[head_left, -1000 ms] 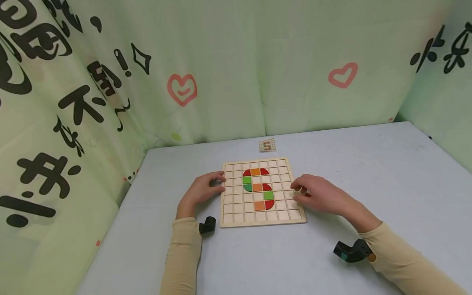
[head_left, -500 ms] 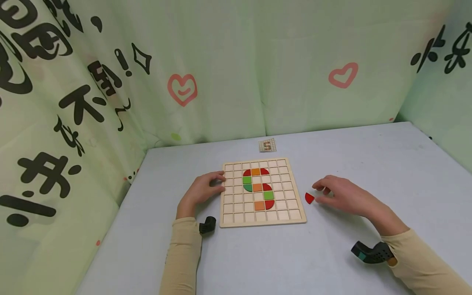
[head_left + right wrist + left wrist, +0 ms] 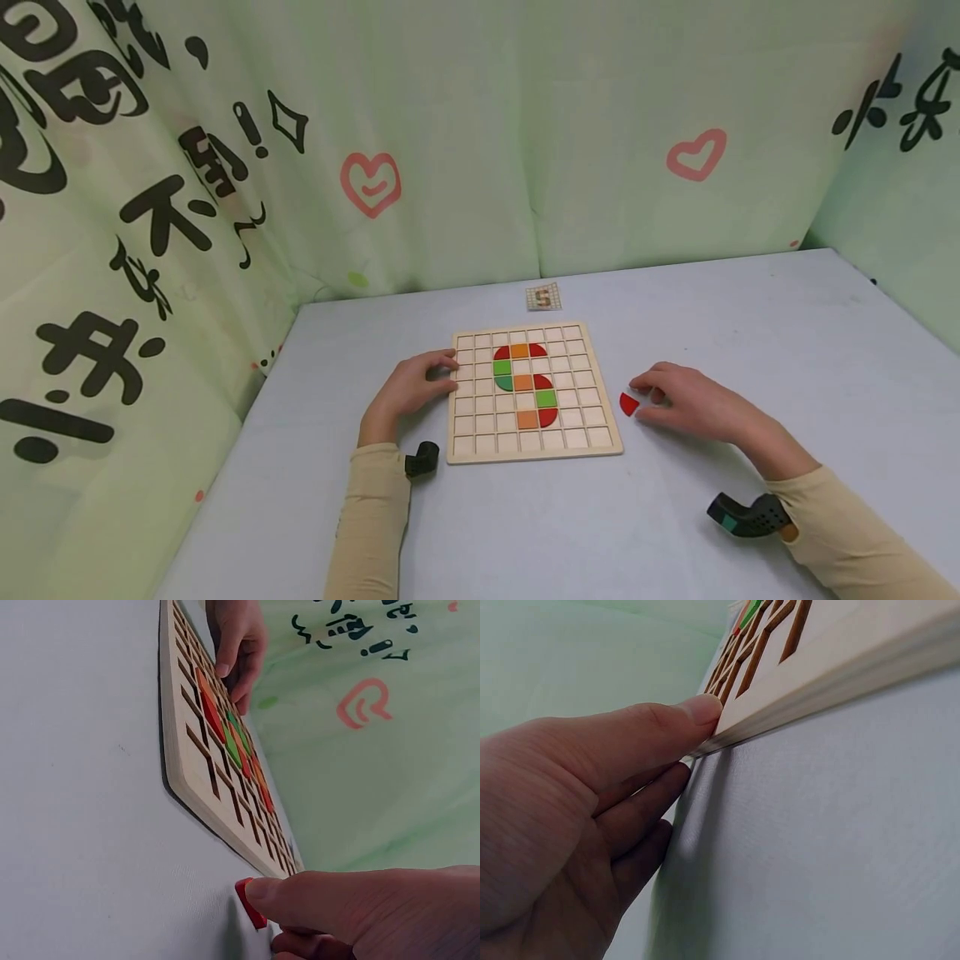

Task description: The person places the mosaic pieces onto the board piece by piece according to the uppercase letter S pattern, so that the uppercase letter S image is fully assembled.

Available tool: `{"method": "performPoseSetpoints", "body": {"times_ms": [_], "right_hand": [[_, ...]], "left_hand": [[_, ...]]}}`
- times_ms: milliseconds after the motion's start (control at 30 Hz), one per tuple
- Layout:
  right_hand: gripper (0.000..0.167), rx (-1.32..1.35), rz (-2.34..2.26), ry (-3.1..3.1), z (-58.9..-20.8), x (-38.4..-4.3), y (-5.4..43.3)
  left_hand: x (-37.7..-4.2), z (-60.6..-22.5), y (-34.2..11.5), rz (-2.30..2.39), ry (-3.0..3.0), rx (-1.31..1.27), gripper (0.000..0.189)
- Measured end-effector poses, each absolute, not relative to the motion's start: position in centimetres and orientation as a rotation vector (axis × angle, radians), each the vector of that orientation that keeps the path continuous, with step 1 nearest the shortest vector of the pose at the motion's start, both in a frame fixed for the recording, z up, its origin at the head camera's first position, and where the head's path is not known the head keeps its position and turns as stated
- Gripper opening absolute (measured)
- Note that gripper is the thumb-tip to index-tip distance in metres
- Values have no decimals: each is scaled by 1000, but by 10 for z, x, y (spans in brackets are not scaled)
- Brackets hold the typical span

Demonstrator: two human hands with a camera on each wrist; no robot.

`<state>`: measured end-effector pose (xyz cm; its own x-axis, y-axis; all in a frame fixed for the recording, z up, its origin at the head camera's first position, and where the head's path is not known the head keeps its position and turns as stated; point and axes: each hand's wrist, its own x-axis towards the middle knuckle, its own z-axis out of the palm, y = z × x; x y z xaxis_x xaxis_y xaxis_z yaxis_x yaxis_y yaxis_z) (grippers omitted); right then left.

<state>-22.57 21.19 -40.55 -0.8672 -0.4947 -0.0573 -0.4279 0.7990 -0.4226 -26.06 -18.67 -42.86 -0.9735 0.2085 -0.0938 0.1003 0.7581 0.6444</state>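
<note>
A wooden grid board (image 3: 480, 446) lies flat on the table, with red, orange and green tiles forming an S-like figure. My left hand (image 3: 410, 385) rests at its left edge; in the left wrist view the thumb (image 3: 703, 710) touches the wooden rim, and the lower fingers are loosely bent beside it. To the right of the board lies a red quarter-round tile (image 3: 628, 405). My right hand (image 3: 693, 404) is at that tile, thumb and index finger parted around it. In the right wrist view the thumb tip overlaps the red tile (image 3: 250, 903); whether they touch is unclear.
A small pattern card (image 3: 543, 297) with an S-like figure lies behind the board. A pale cloth covers the table (image 3: 540, 525). Green printed curtains (image 3: 465, 142) hang along the back and sides. A black camera is strapped to each wrist.
My right hand has moved right, away from the board's edge, then slightly back left around the red tile, which came into view. The left hand and board stay put.
</note>
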Motion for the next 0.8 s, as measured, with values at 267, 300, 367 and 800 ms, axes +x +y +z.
{"method": "performPoseSetpoints", "body": {"times_ms": [267, 300, 367, 800], "right_hand": [[32, -744, -650, 2826, -409, -226, 205], [30, -747, -653, 2830, -410, -225, 204], [27, -759, -658, 2832, -410, -225, 204], [27, -835, -668, 2801, -409, -225, 206]], "left_hand": [[-260, -429, -187, 1017, 2789, 251, 30], [-260, -429, -187, 1015, 2792, 255, 30], [-260, -429, -187, 1011, 2796, 264, 30], [-260, -428, -187, 1004, 2799, 255, 30]]}}
